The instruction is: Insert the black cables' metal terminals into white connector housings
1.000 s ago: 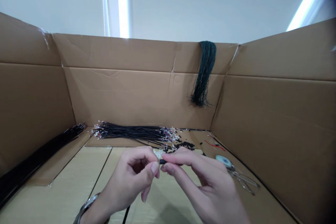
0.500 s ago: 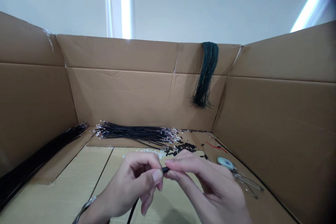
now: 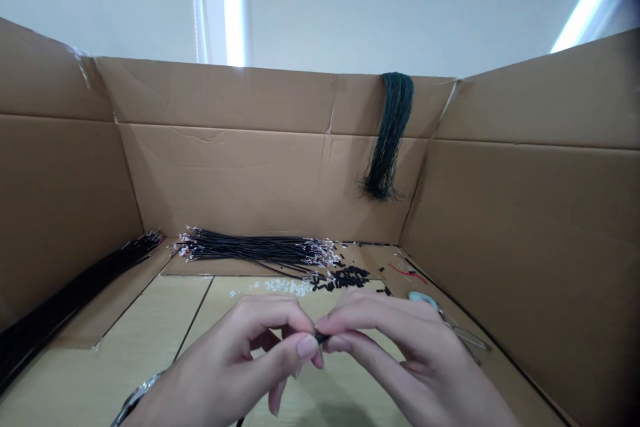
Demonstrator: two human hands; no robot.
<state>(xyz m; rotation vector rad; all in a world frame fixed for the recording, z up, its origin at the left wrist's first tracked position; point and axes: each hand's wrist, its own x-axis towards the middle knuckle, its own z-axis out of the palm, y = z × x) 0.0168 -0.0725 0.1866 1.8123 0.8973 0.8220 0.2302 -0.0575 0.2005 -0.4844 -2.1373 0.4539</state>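
My left hand (image 3: 250,360) is closed in a pinch on a black cable (image 3: 241,422), which hangs down below the fingers. From the other side, the thumb and forefinger of my right hand (image 3: 405,350) pinch a short black tube (image 3: 321,337) at the cable's end. The fingertips of both hands nearly meet there, so how far the tube sits over the cable is hidden. Just beyond the hands lie a pile of short black tube pieces (image 3: 350,275) and a scatter of small white pieces (image 3: 287,287).
A bundle of black cables with stripped ends (image 3: 250,248) lies along the back cardboard wall (image 3: 225,167). More long black cables (image 3: 75,300) run along the left. Dark green threads (image 3: 393,133) hang over the back wall. Metal scissors-like tool (image 3: 473,339) and red wire (image 3: 407,272) lie right.
Both hands have moved slightly right and down in view, and their fingertips are closer together. Less of the black tube shows between them. The view has tilted slightly.
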